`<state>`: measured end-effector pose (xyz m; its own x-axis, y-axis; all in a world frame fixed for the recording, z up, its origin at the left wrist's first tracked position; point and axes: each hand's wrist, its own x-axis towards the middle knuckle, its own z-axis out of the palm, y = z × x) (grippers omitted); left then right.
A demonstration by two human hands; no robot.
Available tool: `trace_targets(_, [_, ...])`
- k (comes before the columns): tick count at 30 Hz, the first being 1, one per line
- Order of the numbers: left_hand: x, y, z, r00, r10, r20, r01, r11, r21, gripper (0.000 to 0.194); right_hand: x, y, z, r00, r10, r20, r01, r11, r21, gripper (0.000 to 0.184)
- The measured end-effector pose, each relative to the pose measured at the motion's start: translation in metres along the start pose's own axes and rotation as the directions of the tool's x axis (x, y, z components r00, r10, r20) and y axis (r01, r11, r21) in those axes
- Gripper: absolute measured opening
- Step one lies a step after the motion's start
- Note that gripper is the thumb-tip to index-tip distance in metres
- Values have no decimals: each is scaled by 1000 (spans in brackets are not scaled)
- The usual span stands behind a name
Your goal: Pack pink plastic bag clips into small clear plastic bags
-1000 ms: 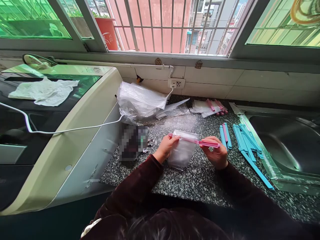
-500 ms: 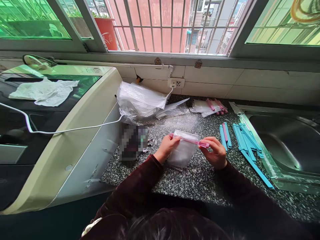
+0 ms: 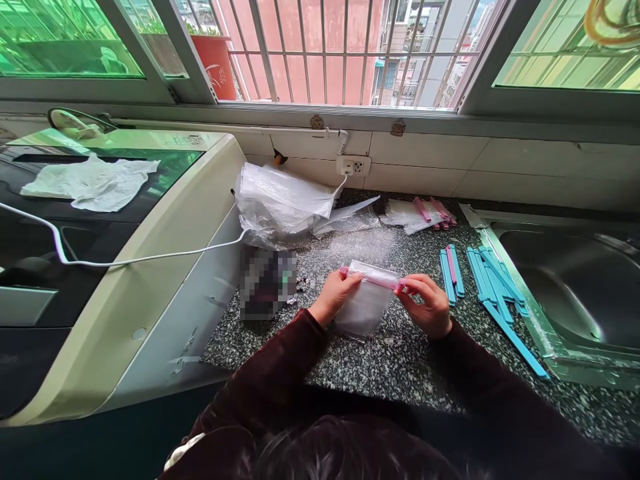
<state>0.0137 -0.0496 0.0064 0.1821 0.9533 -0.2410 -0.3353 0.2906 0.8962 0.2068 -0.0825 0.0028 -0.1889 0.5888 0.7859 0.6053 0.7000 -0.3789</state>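
A small clear plastic bag (image 3: 366,308) is held upright over the speckled countertop (image 3: 390,367) in front of me. Across its top edge runs a pink sealing clip (image 3: 373,277). My left hand (image 3: 336,295) pinches the bag's left top corner and the clip's left end. My right hand (image 3: 425,305) is closed on the clip's right end, with only a short pink tip showing past the bag.
Several blue clips (image 3: 493,283) and one pink clip (image 3: 451,264) lie to the right, beside a steel sink (image 3: 575,287). More bags with pink clips (image 3: 420,213) lie at the back. A crumpled plastic bag (image 3: 280,203), a wall socket (image 3: 353,165) and a washing machine (image 3: 105,253) stand left.
The pink clip has slid leftward along the bag's top; its long right end no longer sticks out. My right hand moved left with it. The left hand stayed put.
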Motion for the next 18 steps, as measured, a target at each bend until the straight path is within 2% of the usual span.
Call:
trace_targets(6, [1,-1,-1,1000,-2,-22,2,1000,25,42,1,-1,1,999,25,21,-26,1000,9,19])
trace_targets(18, [1,-3,-2,1000,-6,19,4,995,95,38,-2,1,4,998,16,63,-18,999,29,23])
